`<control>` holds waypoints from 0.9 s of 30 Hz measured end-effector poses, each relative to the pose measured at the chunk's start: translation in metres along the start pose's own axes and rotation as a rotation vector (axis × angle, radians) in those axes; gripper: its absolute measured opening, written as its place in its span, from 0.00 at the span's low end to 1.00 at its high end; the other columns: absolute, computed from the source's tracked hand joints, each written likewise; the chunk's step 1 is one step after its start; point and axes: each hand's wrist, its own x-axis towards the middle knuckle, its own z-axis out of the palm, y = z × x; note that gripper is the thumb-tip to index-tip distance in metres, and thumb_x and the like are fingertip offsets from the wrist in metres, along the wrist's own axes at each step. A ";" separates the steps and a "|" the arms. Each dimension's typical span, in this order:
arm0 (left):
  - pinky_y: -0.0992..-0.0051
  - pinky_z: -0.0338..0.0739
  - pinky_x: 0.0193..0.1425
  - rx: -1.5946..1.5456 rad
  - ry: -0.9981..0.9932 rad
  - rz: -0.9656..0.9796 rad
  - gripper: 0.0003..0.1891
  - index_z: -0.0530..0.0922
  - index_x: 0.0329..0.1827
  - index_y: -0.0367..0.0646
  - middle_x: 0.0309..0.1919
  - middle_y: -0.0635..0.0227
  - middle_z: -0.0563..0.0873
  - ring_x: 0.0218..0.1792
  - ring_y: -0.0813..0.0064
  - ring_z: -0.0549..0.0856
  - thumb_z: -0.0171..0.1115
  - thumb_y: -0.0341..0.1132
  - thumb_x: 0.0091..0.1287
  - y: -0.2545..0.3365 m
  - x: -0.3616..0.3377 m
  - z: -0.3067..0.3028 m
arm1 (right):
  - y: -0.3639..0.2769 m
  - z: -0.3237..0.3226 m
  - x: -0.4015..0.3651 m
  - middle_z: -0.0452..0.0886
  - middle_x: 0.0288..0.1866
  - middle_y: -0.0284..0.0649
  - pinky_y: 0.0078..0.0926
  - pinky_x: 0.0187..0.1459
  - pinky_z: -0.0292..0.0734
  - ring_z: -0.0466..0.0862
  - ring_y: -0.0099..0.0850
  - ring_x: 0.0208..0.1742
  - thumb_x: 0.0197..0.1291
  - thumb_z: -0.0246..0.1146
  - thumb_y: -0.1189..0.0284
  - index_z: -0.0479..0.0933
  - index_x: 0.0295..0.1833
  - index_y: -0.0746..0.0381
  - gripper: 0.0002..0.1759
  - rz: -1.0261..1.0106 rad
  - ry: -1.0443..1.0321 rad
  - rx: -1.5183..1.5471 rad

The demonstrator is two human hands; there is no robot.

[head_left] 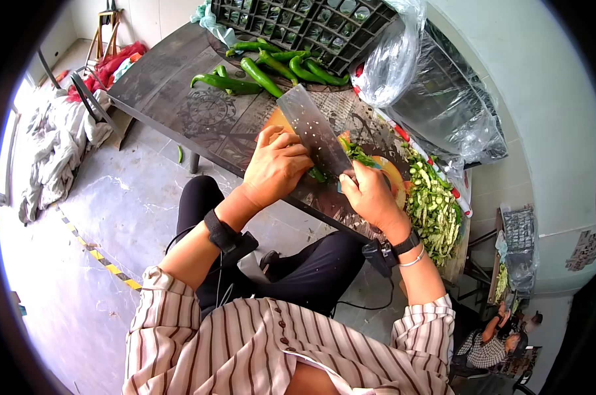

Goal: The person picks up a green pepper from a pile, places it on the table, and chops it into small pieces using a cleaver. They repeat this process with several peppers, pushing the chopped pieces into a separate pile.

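Note:
My right hand (375, 199) is closed on a cleaver (314, 128), whose broad blade is dotted with small seeds and slants up to the left. My left hand (278, 162) has its fingers curled down on a green pepper (316, 175), mostly hidden beneath the hand and blade. Under both lies a cutting board (279, 122) with orange parts showing. Some cut green pieces (358, 153) rest behind the blade. A heap of chopped peppers (433, 207) lies to the right of my right hand. Whole green peppers (261, 77) are piled at the back of the table.
A black crate (304, 26) stands at the table's (173, 85) back edge, beside a plastic-covered container (436, 92). Cloth (64, 141) lies on the floor at left. At the lower right, another person (492, 342) sits near a second table.

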 end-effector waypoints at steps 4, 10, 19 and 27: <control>0.60 0.64 0.67 -0.015 0.005 0.008 0.07 0.86 0.31 0.50 0.36 0.78 0.86 0.51 0.73 0.79 0.70 0.32 0.47 -0.001 0.000 0.001 | 0.004 0.001 0.003 0.76 0.26 0.60 0.46 0.29 0.70 0.78 0.59 0.30 0.61 0.59 0.75 0.68 0.32 0.70 0.10 0.015 -0.012 -0.016; 0.63 0.64 0.66 0.026 0.020 0.030 0.03 0.85 0.29 0.50 0.35 0.79 0.84 0.50 0.75 0.79 0.66 0.34 0.51 -0.001 0.001 0.000 | 0.003 0.008 0.019 0.75 0.26 0.61 0.47 0.31 0.71 0.78 0.59 0.31 0.61 0.59 0.74 0.69 0.32 0.71 0.11 -0.033 0.011 0.017; 0.61 0.64 0.65 -0.003 0.099 -0.004 0.10 0.85 0.35 0.51 0.36 0.77 0.83 0.50 0.70 0.79 0.68 0.29 0.48 -0.002 -0.003 -0.001 | 0.004 0.008 0.021 0.75 0.26 0.62 0.49 0.31 0.71 0.78 0.60 0.32 0.62 0.57 0.74 0.69 0.34 0.71 0.10 -0.022 -0.019 -0.018; 0.65 0.63 0.60 0.108 0.272 -0.208 0.08 0.85 0.34 0.55 0.31 0.80 0.81 0.43 0.73 0.77 0.68 0.31 0.52 -0.010 0.000 -0.022 | 0.004 0.009 0.021 0.75 0.25 0.62 0.47 0.30 0.71 0.78 0.60 0.32 0.62 0.57 0.74 0.69 0.32 0.71 0.10 -0.024 -0.024 0.010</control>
